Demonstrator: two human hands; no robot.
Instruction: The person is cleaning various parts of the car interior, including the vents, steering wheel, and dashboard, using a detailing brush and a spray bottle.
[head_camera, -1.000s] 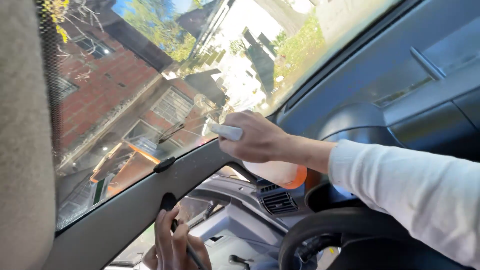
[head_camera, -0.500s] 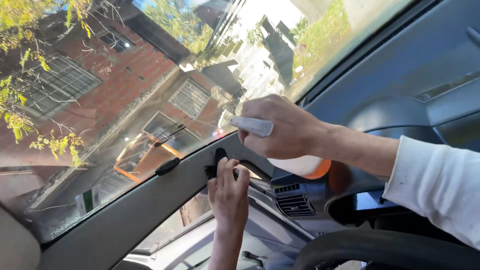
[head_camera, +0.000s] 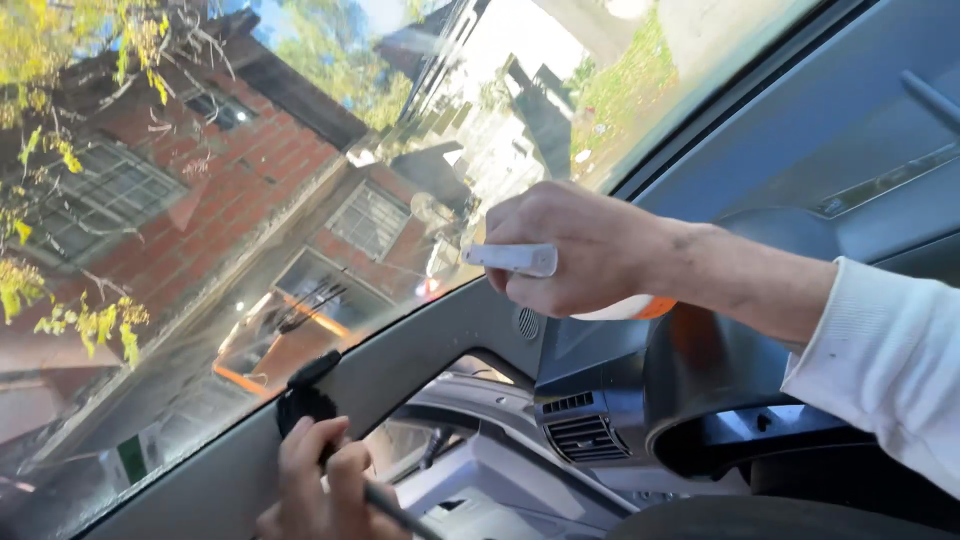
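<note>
The right hand (head_camera: 580, 250) is raised in front of the windshield (head_camera: 330, 200), fingers curled tight round a spray bottle (head_camera: 620, 305); its white trigger (head_camera: 512, 259) juts out to the left of the knuckles, pointing along the glass, and only a sliver of the pale body with an orange band shows below the palm. The bottle's long axis seems to run down and back from the trigger toward the wrist, though the fist hides most of it. Whether anything is in the bottle cannot be told. Lower and to the left, the left hand (head_camera: 320, 485) is closed on a thin dark handle (head_camera: 395, 508) that slants up to a black tool (head_camera: 305, 395), perhaps a small scraper or pad, whose head lies against the grey pillar (head_camera: 430, 350) just at the lower edge of the glass. So the tool lies above and ahead of the left hand, well apart from the right hand and down-left of it; the left hand is the nearer to the pillar, the right hand the nearer to the open glass. Below the right hand sit the dashboard (head_camera: 500, 470) and an air vent (head_camera: 585, 440), both untouched.
</note>
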